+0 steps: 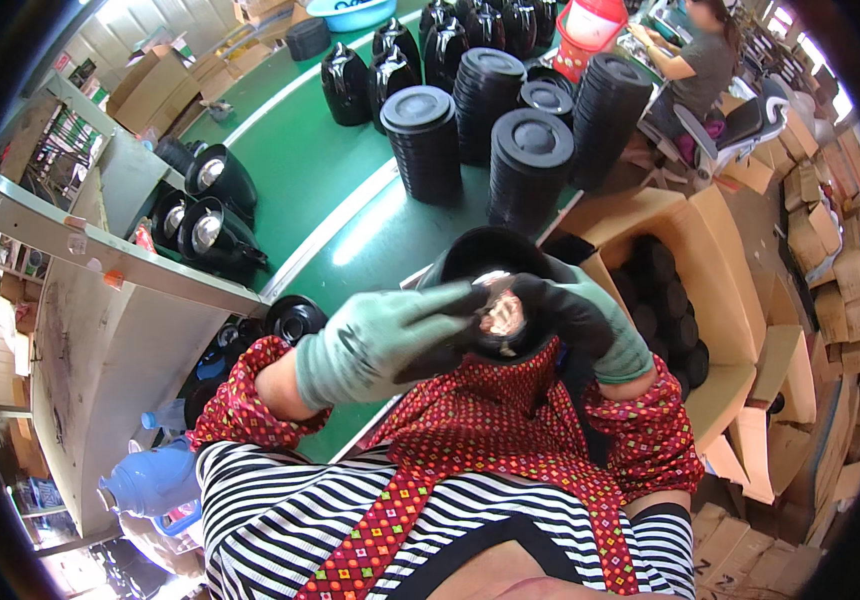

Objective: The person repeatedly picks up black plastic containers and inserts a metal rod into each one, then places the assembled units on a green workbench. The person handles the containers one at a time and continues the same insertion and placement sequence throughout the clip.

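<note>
Green table (300,150): beyond us. Black vessel (465,260): before chest, between gloved hands. We judge shell light, stiff, smooth enough to slip; best hold on outer wall, both sides. Left hand (375,335): fingers extended, blurred; we cannot tell whether gripping. Right hand (585,318): fingers curled, gripping vessel. Shiny metal disc (502,308): probably scratches easily.

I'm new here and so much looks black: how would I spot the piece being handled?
From the green table, look to the red patterned apron. Above it in the picture, between the left hand and right hand, is a black hollow piece with a shiny metallic patch. Unlike the similar pieces farther left, this one is held.
</note>
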`<state>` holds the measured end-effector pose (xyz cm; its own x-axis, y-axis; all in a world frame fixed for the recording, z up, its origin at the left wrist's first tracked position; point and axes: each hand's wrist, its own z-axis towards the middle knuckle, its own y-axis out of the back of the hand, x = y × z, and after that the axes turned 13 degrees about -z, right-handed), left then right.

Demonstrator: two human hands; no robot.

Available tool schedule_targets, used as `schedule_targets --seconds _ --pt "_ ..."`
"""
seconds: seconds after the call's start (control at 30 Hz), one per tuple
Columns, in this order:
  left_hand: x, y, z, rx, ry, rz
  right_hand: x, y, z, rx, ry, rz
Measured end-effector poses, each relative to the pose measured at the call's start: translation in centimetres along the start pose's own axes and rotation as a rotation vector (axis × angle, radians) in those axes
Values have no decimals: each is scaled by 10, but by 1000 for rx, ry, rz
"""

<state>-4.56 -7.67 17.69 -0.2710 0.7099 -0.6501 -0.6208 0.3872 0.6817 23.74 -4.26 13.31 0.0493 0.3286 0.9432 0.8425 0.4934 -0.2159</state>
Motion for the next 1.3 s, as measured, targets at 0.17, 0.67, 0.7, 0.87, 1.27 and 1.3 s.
schedule_targets --seconds 0.17,0.67,0.7,0.87,1.27,1.3 --pt "80 -37 -24 -647 383 -746 -72 50 -69 -142 117 267" --pt "136 -174 -41 -309 473 -2028 5 57 33 -296 342 -1055" --pt "136 -169 -45 -344 476 -2035 25 54 54 -477 460 -1437" --pt "133 -152 -51 -413 512 -2017 42 86 146 -622 177 -1918" --pt "141 -160 -34 -431 490 -2074 15 59 46 -428 699 -1238" --pt "142 -166 -27 -386 488 -2103 1 53 20 -416 664 -1176"
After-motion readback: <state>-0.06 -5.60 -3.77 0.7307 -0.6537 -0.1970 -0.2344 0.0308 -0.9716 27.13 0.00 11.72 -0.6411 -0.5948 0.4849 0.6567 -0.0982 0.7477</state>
